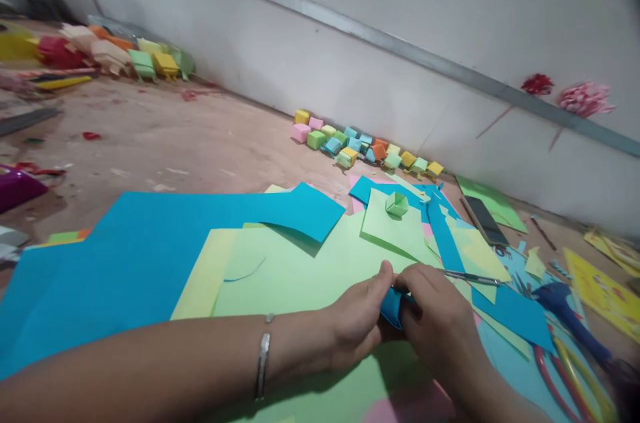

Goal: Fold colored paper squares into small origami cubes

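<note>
Between my two hands is a small folded piece of blue paper (391, 308), partly hidden by the fingers. My left hand (357, 320) holds it from the left, thumb up, with a metal bangle on the wrist. Fingers of my right hand (435, 310) are curled round its right side. Below the hands spreads a light green sheet (290, 276). Just past them, a small open green paper box (397, 204) sits on a green paper square (385, 230). A pen (470, 276) lies right of my right hand.
A large blue sheet (150, 256) covers the left. Small coloured paper boxes (355, 142) line the wall, with larger ones (143, 64) at far left. Scissors with red and yellow handles (575, 376), a dark blue tool (570, 316) and a phone (483, 220) lie at right.
</note>
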Motion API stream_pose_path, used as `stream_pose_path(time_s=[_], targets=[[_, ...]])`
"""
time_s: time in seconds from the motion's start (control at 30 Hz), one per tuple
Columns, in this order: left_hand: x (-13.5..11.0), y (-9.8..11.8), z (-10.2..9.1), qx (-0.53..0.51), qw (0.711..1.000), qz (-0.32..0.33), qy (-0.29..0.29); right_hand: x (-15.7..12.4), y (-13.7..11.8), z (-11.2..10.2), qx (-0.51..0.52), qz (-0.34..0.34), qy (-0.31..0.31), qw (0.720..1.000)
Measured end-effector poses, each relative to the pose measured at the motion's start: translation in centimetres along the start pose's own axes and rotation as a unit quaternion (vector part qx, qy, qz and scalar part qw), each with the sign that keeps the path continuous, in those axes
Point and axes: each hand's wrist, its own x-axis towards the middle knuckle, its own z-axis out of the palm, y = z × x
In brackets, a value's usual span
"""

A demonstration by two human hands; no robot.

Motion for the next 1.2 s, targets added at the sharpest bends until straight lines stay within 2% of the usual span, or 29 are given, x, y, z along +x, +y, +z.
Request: stream_pose_path(time_s=[0.13,0.3,0.43,0.57,0.67,0.8,0.97,1.1,1.2], targets=[[0.2,0.2,-0.1,-0.009,1.000,-0.011,0.007,0.2,0.2,-0.4,-0.007,-0.017,-0.031,0.999],[0.3,0.4,-0.3,-0.015,1.000,0.011,-0.006,0.6,0.1,-1.5,0.084,0.004,-0.066,0.994],[0.4,0.3,-0.4,-0.017,0.999,0.037,-0.020,1.1,0.2,-1.9,0.109,-0.001,-0.028,0.994],[0.5,0.4,-0.4,-0.015,0.999,0.042,-0.016,1.1,0.4,-1.3,0.039,-0.027,0.016,0.999],[0.6,0.5,-0.6,0.025,0.998,0.053,0.006,1.0,0.4,-0.8,0.000,-0.048,0.031,0.998],[0.6,0.6,-0.9,0.070,0.994,0.069,0.041,1.1,0.4,-0.5,-0.003,-0.023,0.036,0.999],[0.6,0.8,-1.0,0.079,0.993,0.078,0.031,1.4,0.4,-0.4,0.028,0.007,0.067,0.997],[0.7,0.8,-1.0,0.075,0.994,0.084,0.013,1.4,0.7,-0.1,0.049,-0.026,0.058,0.997],[0.8,0.8,-1.1,0.054,0.995,0.086,0.014,1.4,1.1,-0.1,0.079,-0.031,0.021,0.996]])
